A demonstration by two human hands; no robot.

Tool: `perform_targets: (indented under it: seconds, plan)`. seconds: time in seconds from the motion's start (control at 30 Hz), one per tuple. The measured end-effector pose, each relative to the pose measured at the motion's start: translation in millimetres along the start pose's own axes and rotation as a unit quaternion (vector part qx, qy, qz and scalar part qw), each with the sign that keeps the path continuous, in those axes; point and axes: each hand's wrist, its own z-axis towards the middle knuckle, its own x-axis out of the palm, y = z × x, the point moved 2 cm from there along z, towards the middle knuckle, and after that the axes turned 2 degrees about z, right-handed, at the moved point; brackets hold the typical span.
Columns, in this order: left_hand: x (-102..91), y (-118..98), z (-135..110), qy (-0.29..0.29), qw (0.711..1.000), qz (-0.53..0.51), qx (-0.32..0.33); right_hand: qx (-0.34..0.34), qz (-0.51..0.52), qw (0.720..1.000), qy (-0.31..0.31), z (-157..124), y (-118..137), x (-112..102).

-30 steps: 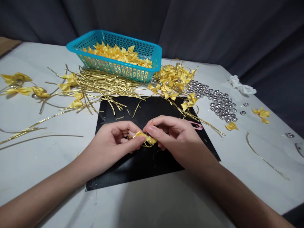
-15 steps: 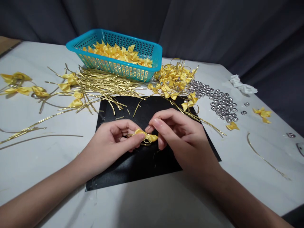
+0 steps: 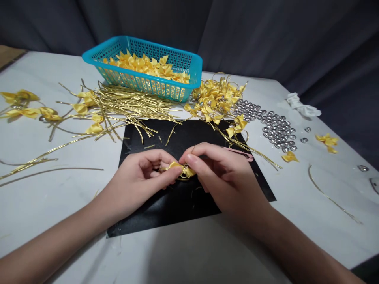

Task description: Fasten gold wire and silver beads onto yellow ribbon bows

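A yellow ribbon bow with gold cord looped about it is held low over the black mat. My left hand is closed, thumb and fingers pinching the bow's left side. From the right, my right hand is closed too, its thumb and forefinger tips pressed together at the bow's upper edge. A thin strand sticks up by the right forefinger. Fingers hide the bow's centre and exactly what the right pinch grips. A pink-handled tool lies partly behind my right hand.
A blue basket of yellow bows stands at the back. Gold cords lie before it. Right of it are a heap of corded bows and many silver beads. Corded bows lie left; crumpled white material lies far right.
My right hand has moved slightly left and down, and its fingertips have closed in on the bow. The pink-handled tool now shows behind it. My left hand has hardly moved.
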Motion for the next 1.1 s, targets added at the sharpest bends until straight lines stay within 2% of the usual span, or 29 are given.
perform_targets:
  seconds: [0.2, 0.47, 0.9, 1.1]
  plan:
    - [0.1, 0.3, -2.2, 0.003, 1.000, -0.009, 0.005, -0.029, -0.007, 1.000, -0.002, -2.9, 0.0, 2.1]
    - [-1.2, 1.8, -1.2, 0.001, 1.000, -0.005, -0.002, 0.026, 0.087, 0.995, -0.047, 0.0, -0.2, 0.9]
    - [0.0, 6.3, -2.4, -0.009, 1.000, 0.001, 0.003, 0.000, 0.112, 0.988, -0.111, -3.0, 2.0, 0.3]
    - [-0.4, 7.0, -2.4, -0.006, 1.000, -0.014, 0.004, 0.034, 0.142, 0.982, -0.116, -0.8, 3.0, 0.4]
